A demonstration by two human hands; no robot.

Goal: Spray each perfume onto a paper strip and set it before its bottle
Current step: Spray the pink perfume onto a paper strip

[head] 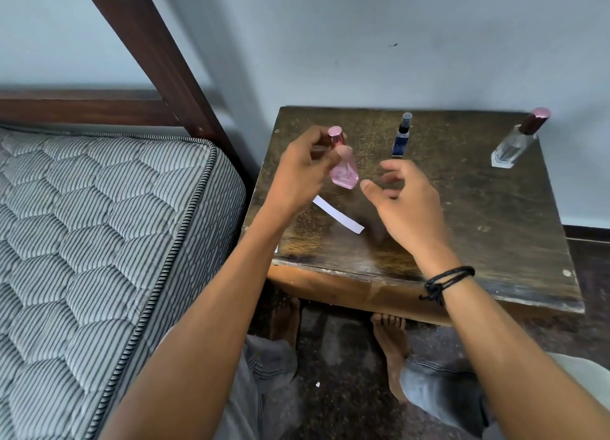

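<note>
Gripping the pink perfume bottle (345, 174) by cap and neck, left hand (302, 167) has thumb and fingers curled round it; can't tell if its base touches the wooden table (478, 208). Right hand (407, 207) hovers just beside, fingers loose, holding nothing, probably to steady the glass or take the cap. 1 white paper strip (338, 214) lies flat just in front of that bottle. Blue spray bottle (402, 139) and clear bottle (513, 147) stand at the back, no strips before them: likely 2 to go.
</note>
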